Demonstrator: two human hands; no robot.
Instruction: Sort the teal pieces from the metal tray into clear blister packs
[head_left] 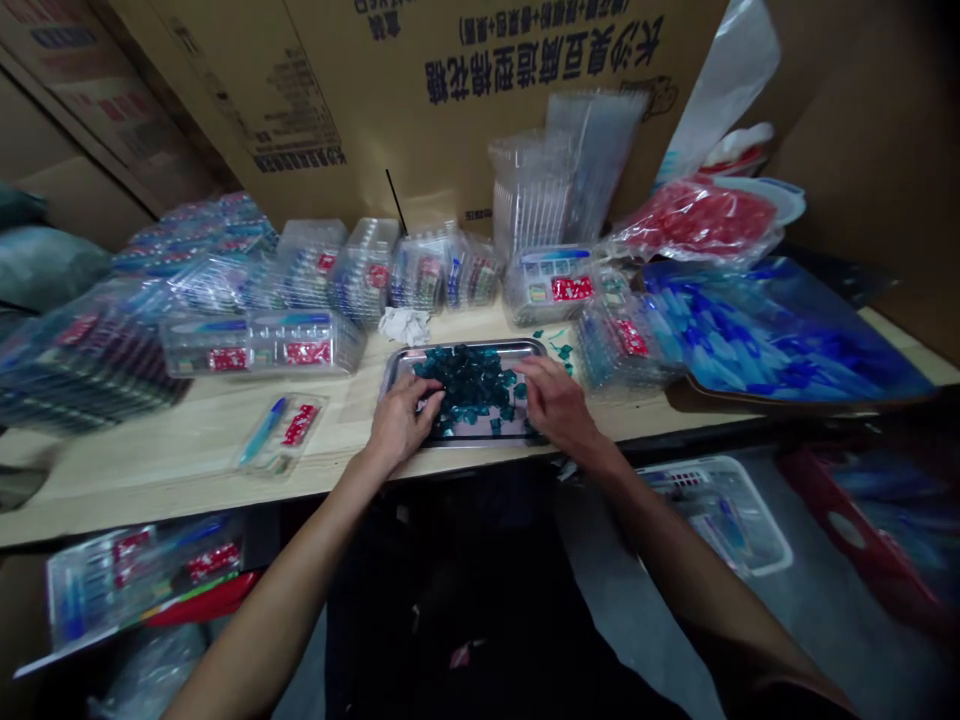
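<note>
While my left hand (401, 420) and my right hand (559, 405) sit apart on the heap of small teal plastic pieces (469, 385) in the shallow steel tray (396, 368), my fingers curl into the heap. Nothing is clamped between the hands, and I cannot tell from this view whether either one has pinched a piece. The heap rises close to the tray's low rim, so a careless sweep or a knock could push pieces over the edge. A few stray teal pieces (561, 350) lie on the wooden table (187, 470) just beyond the tray's far right corner, where they could get lost among the nearby packs. To the left of the tray, a clear pack with a blue-handled item (281, 435) sits near the table's front edge, within reach of a stray elbow. Farther back, stacked clear plastic boxes (259, 345) and a crumpled white tissue (403, 325) crowd the tray, and a bump could topple those piles. Behind everything stands a printed cardboard carton (480, 80).
</note>
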